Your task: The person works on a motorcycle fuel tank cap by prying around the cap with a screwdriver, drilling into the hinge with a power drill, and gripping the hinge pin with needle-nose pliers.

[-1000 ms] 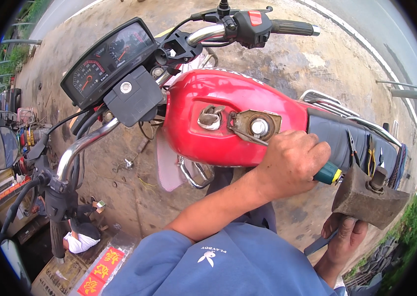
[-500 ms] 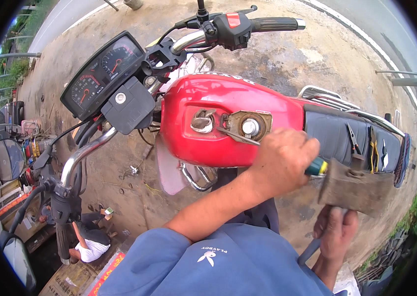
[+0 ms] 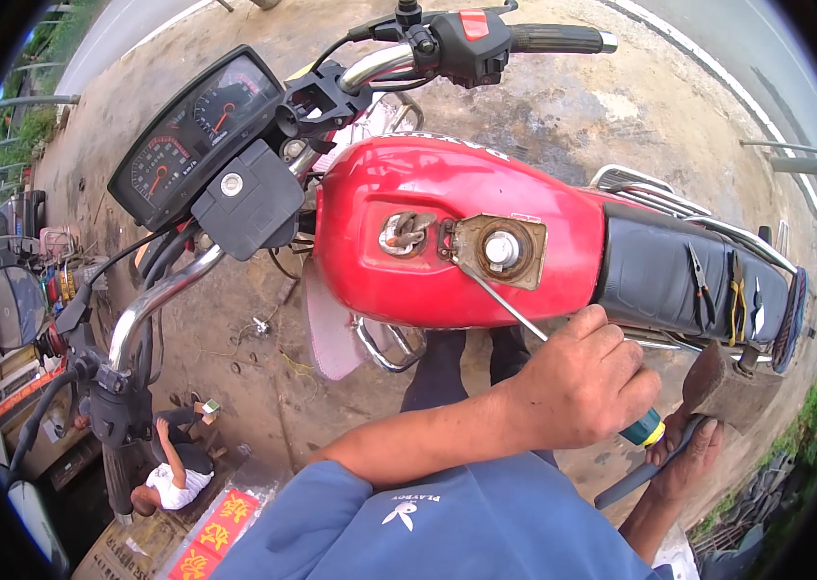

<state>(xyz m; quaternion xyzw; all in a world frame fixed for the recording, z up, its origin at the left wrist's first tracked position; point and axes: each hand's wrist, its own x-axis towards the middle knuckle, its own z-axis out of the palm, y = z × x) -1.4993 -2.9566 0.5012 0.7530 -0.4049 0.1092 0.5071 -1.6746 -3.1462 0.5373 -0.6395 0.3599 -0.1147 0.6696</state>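
Note:
My left hand (image 3: 587, 387) is closed around a screwdriver's green-and-yellow handle (image 3: 642, 425); its long steel shaft (image 3: 515, 310) reaches the lower left edge of a tarnished metal filler plate (image 3: 525, 263) with a silver centre (image 3: 502, 249), on a motorcycle's red fuel tank (image 3: 360, 271). Left of the plate is a small recessed metal fitting (image 3: 401, 234), its detail too small to tell. My right hand (image 3: 687, 464) grips a heavy, square-headed steel hammer (image 3: 732, 387) by its grey handle, low at the right, just beside the screwdriver's handle end.
Pliers (image 3: 701, 285) and other tools lie on the black seat (image 3: 645, 251). Handlebars (image 3: 558, 39) and instrument cluster (image 3: 186, 135) are at upper left and top. A seated co-worker (image 3: 178, 483) is at lower left, near red printed paper (image 3: 220, 527) and parked vehicles (image 3: 12, 290).
My left hand has moved down and right, away from the tank, exposing more screwdriver shaft. The hammer has shifted and turned, with my right hand slightly lower and further right than half a second ago.

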